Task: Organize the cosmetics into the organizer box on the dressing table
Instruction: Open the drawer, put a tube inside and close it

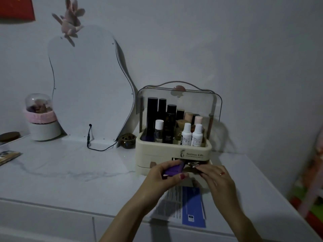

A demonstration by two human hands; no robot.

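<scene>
A cream organizer box (157, 155) with a clear raised lid stands on the white dressing table (70, 168). Its top tray holds several dark bottles (152, 117) and two white bottles (191, 134). The box's front drawer (193, 164) is pulled open. My left hand (164, 175) grips a small purple case (174, 169) at the drawer's left side. My right hand (216, 177) reaches its fingertips into the open drawer; whatever it touches there is hidden in the dark.
A blue-and-white leaflet (185, 206) lies under my forearms near the table's front edge. A curvy mirror (87, 88) leans on the wall, with a black cable (97, 147), a small brown pot (127, 140) and a domed container (42, 117) beside it.
</scene>
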